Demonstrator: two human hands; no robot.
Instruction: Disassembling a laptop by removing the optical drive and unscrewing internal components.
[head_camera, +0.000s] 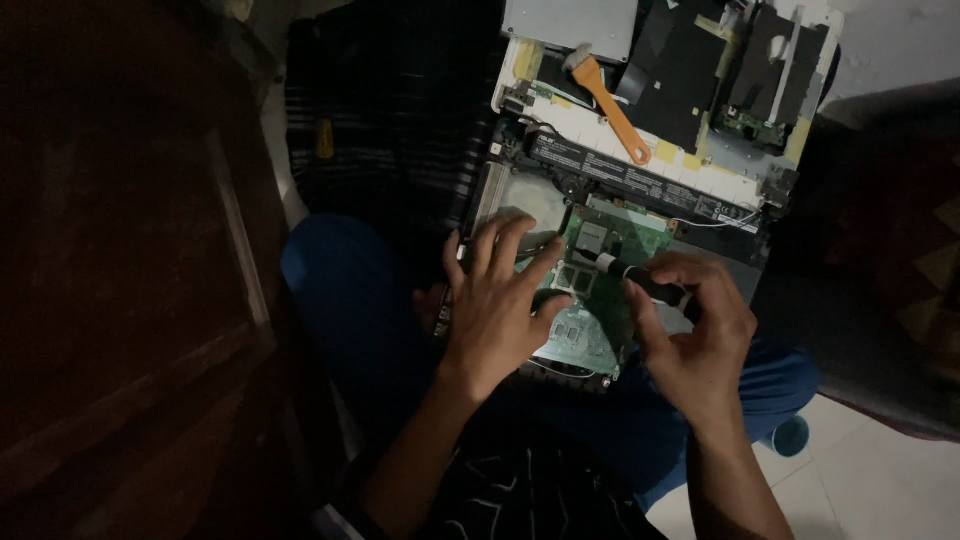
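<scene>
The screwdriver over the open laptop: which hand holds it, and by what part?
The right hand grips the black screwdriver by its handle, tip toward the green circuit board. The left hand holds nothing; it rests flat on the laptop.

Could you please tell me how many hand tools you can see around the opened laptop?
2. A black screwdriver is in the right hand over the green circuit board; an orange-handled brush lies on the upper laptop half. Others may be hidden.

Both hands, the left hand (495, 305) and the right hand (695, 335) gripping a black screwdriver (640, 282), are crowding the green circuit board (600, 300). Beyond the board, an orange brush (607, 100) is lying across the path. Left of the board, dark wooden furniture (130, 300) is walling off access.
</scene>
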